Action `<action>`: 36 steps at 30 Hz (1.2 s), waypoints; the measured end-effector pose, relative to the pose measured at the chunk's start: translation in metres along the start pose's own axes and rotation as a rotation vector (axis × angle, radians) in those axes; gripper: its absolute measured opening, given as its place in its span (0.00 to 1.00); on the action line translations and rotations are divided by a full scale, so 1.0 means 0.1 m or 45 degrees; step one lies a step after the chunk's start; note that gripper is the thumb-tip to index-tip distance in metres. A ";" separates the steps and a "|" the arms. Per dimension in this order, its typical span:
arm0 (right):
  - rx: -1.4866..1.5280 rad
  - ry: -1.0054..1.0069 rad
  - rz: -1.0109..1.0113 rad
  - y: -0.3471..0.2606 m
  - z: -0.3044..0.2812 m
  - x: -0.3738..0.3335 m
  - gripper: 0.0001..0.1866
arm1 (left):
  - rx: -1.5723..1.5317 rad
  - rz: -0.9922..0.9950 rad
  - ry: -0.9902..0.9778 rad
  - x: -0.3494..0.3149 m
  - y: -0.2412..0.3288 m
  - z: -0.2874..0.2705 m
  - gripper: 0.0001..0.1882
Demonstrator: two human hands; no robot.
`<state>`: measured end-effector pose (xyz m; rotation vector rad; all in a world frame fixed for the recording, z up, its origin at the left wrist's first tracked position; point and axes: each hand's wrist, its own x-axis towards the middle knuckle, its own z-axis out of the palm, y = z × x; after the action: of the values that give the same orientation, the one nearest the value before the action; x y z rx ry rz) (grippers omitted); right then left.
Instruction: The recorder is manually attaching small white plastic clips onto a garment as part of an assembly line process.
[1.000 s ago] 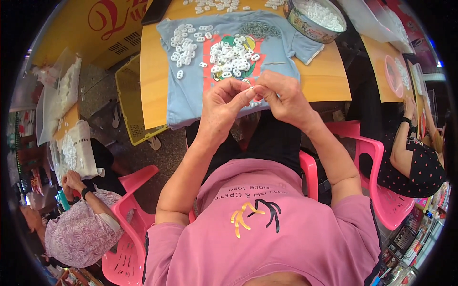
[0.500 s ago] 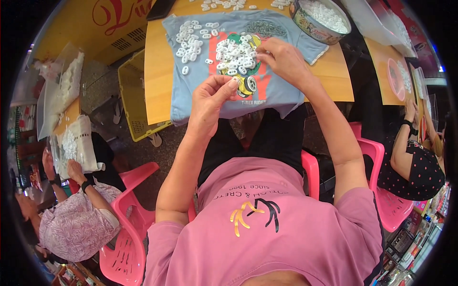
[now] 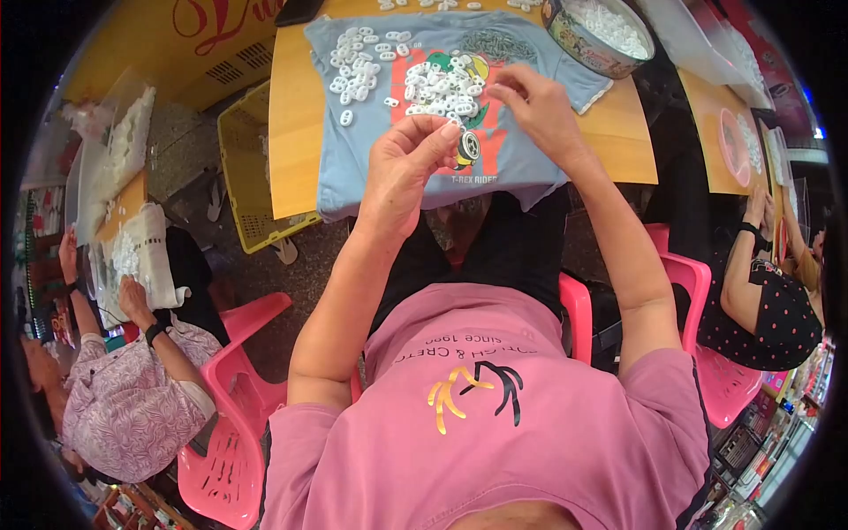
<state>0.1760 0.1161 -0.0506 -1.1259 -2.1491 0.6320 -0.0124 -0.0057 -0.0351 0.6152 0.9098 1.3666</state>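
Observation:
A heap of small white oval plastic pieces (image 3: 439, 86), each with two holes, lies on a blue printed T-shirt (image 3: 353, 168) spread over the table. Just in front of the heap, my left hand (image 3: 411, 159) is closed in a pinch; what sits between thumb and fingertip is too small to name. My right hand (image 3: 537, 110) hovers beside the heap's right edge, its thumb and fingers bent together, and anything in them is hidden. A looser group of white pieces (image 3: 356, 78) spreads to the left. Behind the heap lies a pile of small grey metal parts (image 3: 497, 44).
A round tin (image 3: 599, 53) full of white pieces stands at the far right of the wooden table (image 3: 291, 132). A dark flat object (image 3: 299, 11) lies at the far left corner. A yellow crate (image 3: 246, 177) is beside the table. People sit working at both sides.
My left hand has moved slightly up and to the right, nearer the heap. My right hand has drawn a little to the right, away from the pieces.

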 end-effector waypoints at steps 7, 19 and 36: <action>1.470 -0.114 0.527 -0.30 -0.27 -0.13 0.12 | -0.014 0.121 -0.080 -0.02 0.01 0.10 0.10; 1.824 -0.082 0.664 -0.53 -0.17 -0.37 0.13 | -0.251 0.271 -0.228 0.01 0.00 0.26 0.06; 1.611 -0.106 0.764 -0.66 -0.21 -0.47 0.09 | -0.175 0.298 -0.211 0.01 0.00 0.17 0.07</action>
<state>0.1753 0.0449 -0.0072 -0.9155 -0.9583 1.9303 0.0018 -0.0020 -0.0257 0.7344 0.6191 1.5477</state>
